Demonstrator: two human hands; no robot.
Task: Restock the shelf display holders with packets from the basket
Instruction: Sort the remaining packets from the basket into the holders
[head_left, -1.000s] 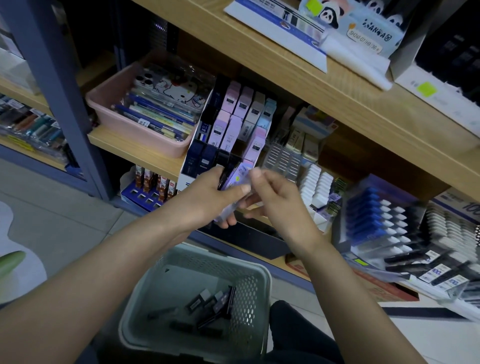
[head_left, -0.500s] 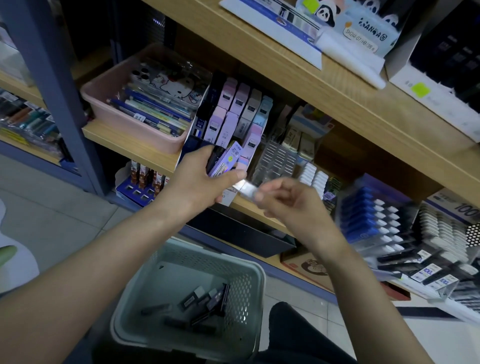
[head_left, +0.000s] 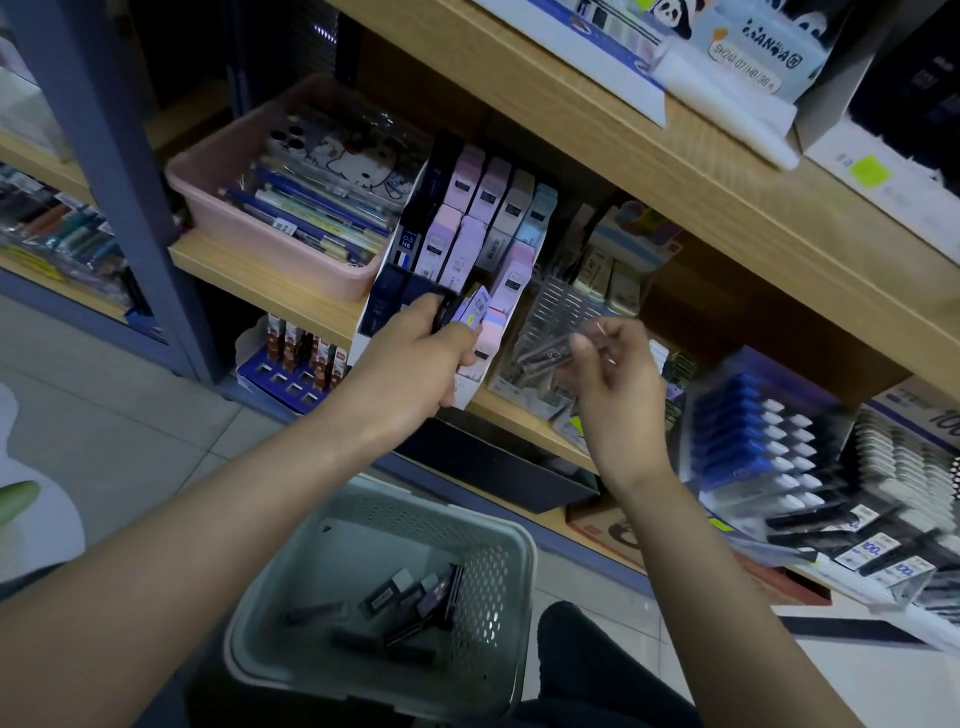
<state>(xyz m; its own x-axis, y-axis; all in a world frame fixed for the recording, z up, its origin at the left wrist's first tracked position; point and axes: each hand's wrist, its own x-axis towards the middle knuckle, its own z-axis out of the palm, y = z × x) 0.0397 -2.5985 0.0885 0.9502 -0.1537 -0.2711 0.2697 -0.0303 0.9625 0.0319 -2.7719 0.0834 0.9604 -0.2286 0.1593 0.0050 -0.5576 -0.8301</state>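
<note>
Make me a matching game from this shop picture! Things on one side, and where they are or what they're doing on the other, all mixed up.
Things:
1 basket
2 pink tray
3 left hand
4 right hand

Clues:
A pinches a clear packet
B sits on the shelf, pencils inside
C lowest down, dark packets inside
D grips purple packets at the display holder

Pairs: 1-C, 2-B, 3-D, 4-A
</note>
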